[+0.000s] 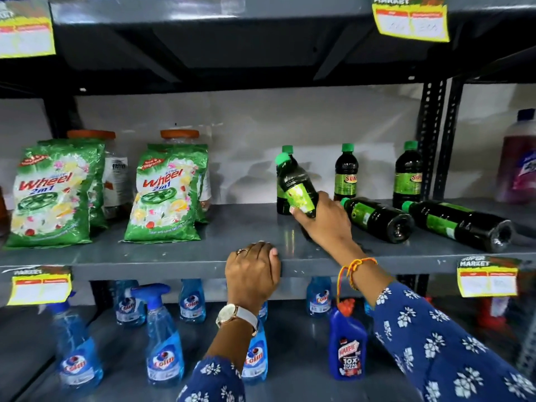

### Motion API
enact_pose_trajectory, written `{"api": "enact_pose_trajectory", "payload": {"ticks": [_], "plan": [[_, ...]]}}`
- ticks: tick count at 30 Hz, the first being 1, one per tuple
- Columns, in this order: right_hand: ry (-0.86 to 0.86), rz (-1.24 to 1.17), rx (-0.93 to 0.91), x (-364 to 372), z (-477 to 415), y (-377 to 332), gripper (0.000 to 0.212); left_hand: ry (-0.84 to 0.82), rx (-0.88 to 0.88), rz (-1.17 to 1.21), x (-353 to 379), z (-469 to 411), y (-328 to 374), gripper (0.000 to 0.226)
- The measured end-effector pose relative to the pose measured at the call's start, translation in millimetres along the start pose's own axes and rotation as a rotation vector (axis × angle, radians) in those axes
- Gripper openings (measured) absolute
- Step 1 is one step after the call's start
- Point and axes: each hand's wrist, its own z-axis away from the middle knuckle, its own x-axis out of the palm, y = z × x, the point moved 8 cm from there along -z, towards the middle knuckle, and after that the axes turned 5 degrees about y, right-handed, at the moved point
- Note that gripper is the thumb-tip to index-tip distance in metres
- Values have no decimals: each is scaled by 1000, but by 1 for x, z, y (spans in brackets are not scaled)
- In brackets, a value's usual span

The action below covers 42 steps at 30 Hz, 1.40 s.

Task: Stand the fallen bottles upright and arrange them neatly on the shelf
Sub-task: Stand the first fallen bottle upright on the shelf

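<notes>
right hand (pixel 324 224) gripping tilted bottle (pixel 295 184), left hand (pixel 252 271) on shelf (pixel 174 256) edge

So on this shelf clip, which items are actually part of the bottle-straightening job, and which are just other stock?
Part of the job:
- tilted bottle in the right hand
- two lying bottles
- three upright green-capped bottles
- grey shelf

Just stock:
- Wheel detergent packs
- Colin sprays
- Harpic bottle
- purple bottle

The left hand grips the shelf edge.
</notes>
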Motion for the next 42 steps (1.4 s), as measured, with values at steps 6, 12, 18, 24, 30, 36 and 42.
{"api": "enact_pose_trajectory", "payload": {"ticks": [6,12,18,24,30,36,42], "plan": [[-149,-300,101,19,2,17,65,0,-19,24,2,1,0,32],[-133,-377,200,23,1,24,92,-29,-52,28,4,2,-1,35],[-137,-480,152,28,-4,26,72,-48,-62,13,4,2,-1,36],[-225,-648,232,39,-4,30,92,-74,-65,14,6,3,-1,37],[-233,-668,297,45,-8,40,67,-57,-65,8,6,2,-1,38],[-257,-633,293,46,-5,38,68,-50,-62,3,6,3,-1,39],[-319,-630,275,53,-5,36,49,-31,-57,12,4,2,0,37]]}}
